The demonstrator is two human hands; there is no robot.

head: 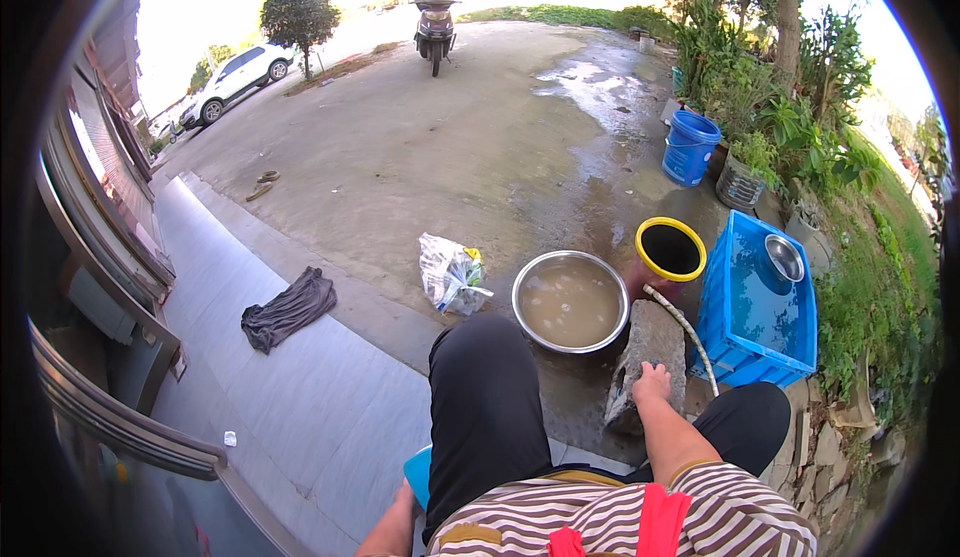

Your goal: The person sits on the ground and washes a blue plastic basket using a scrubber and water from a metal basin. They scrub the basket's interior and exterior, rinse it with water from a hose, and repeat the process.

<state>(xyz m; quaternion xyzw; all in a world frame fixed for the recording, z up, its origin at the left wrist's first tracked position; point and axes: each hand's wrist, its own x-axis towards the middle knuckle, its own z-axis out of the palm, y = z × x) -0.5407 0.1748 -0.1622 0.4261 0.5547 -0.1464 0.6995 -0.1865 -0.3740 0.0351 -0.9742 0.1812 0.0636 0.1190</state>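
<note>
My right hand (651,384) rests on a rough concrete block (646,332) between my knees, its fingers curled on a small dark thing (655,363) too covered to identify. Low beside my left thigh, my left hand (406,492) meets the edge of a turquoise plastic item (418,474). Its fingers are mostly hidden there. Ahead of me stands a wide metal basin (517,309) of cloudy brown water with pale froth. A pale hose (686,324) curves past the block's right side.
A yellow-rimmed bucket (697,268) and a blue crate (716,294) of water with a floating metal bowl (784,257) are to the right. A knotted plastic bag (450,276) sits left of the basin. A dark cloth (291,309) lies on the tiled step (300,392).
</note>
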